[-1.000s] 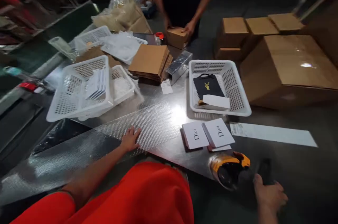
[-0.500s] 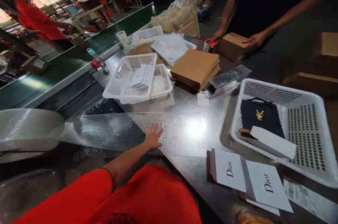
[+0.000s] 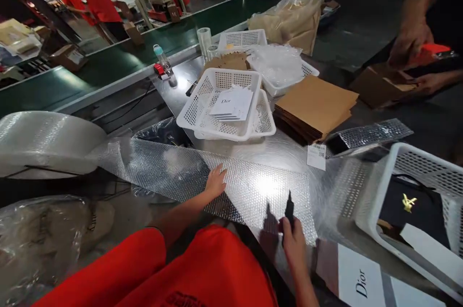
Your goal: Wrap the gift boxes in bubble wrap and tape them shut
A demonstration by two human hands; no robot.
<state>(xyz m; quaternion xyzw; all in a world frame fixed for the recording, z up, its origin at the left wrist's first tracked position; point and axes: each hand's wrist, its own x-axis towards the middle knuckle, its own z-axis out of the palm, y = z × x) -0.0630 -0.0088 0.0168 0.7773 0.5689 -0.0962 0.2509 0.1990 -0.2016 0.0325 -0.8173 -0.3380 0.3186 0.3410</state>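
A strip of bubble wrap (image 3: 188,176) runs from a big roll (image 3: 43,145) at the left across the metal table (image 3: 285,155). My left hand (image 3: 216,183) lies flat on the strip with its fingers spread. My right hand (image 3: 293,239) is closed around a thin black tool (image 3: 289,208) that points up over the strip's right end; I cannot make out its tip. White Dior cards (image 3: 361,282) lie by the table's near edge, right of that hand.
White baskets (image 3: 231,123) with cards stand behind the strip, beside a stack of brown envelopes (image 3: 314,106). Another basket (image 3: 423,172) holds a black pouch (image 3: 407,208). A co-worker's hands (image 3: 408,46) handle a small carton (image 3: 379,86) at the far right. A green conveyor (image 3: 108,63) runs behind.
My view has swung left toward the roll. My right hand has come into view over the strip holding the black tool. My left hand stays on the bubble wrap.
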